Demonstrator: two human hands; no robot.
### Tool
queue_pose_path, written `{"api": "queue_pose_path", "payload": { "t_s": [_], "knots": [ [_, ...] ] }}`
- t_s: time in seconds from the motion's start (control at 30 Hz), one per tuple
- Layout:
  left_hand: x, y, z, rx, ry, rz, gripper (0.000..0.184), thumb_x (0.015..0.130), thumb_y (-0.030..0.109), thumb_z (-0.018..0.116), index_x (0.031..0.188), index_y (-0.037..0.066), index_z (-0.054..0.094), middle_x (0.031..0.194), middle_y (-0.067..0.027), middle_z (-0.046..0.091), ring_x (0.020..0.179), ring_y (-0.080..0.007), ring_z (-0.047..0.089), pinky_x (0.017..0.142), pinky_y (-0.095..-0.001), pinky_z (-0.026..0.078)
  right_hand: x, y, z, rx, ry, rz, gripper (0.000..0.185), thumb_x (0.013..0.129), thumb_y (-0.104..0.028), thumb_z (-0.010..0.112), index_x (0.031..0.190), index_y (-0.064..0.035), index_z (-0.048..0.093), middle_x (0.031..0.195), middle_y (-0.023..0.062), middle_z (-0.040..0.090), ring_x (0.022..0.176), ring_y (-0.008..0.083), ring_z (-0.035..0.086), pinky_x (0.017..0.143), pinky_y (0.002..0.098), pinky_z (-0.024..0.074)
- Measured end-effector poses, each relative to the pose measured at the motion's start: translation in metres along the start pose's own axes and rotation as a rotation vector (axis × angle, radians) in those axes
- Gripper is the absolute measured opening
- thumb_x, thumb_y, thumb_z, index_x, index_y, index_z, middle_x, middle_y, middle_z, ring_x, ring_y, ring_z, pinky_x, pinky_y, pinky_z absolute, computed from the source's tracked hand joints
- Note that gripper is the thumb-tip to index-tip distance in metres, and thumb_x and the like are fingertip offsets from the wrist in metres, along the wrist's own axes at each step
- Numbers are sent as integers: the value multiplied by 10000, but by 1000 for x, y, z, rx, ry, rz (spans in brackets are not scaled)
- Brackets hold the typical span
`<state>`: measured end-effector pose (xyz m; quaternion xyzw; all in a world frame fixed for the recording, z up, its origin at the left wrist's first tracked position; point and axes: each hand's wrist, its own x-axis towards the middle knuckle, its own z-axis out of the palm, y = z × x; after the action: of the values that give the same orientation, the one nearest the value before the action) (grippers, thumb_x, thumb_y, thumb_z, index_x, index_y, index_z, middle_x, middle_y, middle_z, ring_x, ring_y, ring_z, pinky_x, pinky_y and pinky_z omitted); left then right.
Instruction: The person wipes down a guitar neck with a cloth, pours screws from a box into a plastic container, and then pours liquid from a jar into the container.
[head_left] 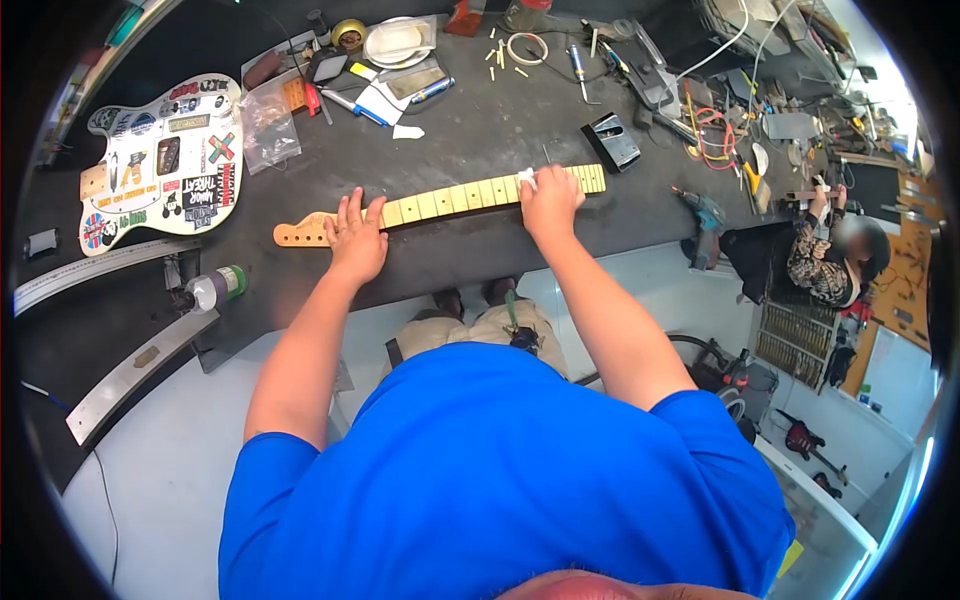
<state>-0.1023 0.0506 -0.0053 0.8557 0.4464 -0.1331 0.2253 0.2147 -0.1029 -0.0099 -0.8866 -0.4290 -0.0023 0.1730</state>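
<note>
A maple guitar neck (455,200) lies fretboard up across the dark bench, its headstock to the left. My left hand (358,238) rests on it near the headstock with the fingers spread. Toward the other end, my right hand (551,203) is closed on a small white cloth or wad (526,177), pressed against the fretboard. Part of the wad is hidden by the fingers. Just beyond the neck's right end sits a black box-like tool (611,143).
A sticker-covered guitar body (165,160) lies at the left, near a jar (216,288). Tools and cables crowd the back and right, with a cordless drill (704,222) at the right edge. Another person (838,255) works farther right.
</note>
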Motion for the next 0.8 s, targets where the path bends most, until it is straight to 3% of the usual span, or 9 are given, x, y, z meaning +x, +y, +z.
{"api": "queue_pose_path", "payload": {
  "t_s": [0.27, 0.47, 0.7, 0.8],
  "knots": [
    [1, -1, 4, 14, 23, 20, 689, 1027, 190, 659, 1645, 248, 360, 1787, -162, 124, 1656, -410, 113, 1289, -693, 104, 21, -1, 5, 24, -2, 22, 182, 876, -219, 789, 983, -86, 725, 1093, 83, 661, 1139, 357, 557, 981, 553, 377],
    [1, 0, -2, -6, 10, 9, 684, 1026, 198, 656, 1644, 257, 370, 1787, -151, 133, 1659, -399, 110, 1302, -681, 87, -24, 12, -10, 98, -41, 87, 198, 897, -273, 788, 967, -98, 727, 1092, 81, 685, 1157, 361, 583, 995, 550, 404],
    [0, -4, 5, 18, 32, 37, 701, 1020, 185, 664, 1646, 249, 357, 1783, -165, 123, 1654, -416, 111, 1288, -699, 104, 12, 7, 6, 84, -3, 96, 204, 898, -255, 798, 1003, -92, 733, 1125, 83, 685, 1173, 357, 568, 1038, 547, 378],
    [-1, 3, -6, 3, -19, 4, 686, 1028, 190, 649, 1649, 243, 364, 1786, -160, 129, 1656, -406, 112, 1299, -687, 90, -25, 16, -14, 130, -34, 87, 190, 893, -254, 805, 982, -100, 736, 1109, 76, 690, 1170, 362, 573, 1026, 549, 389]
  ]
}}
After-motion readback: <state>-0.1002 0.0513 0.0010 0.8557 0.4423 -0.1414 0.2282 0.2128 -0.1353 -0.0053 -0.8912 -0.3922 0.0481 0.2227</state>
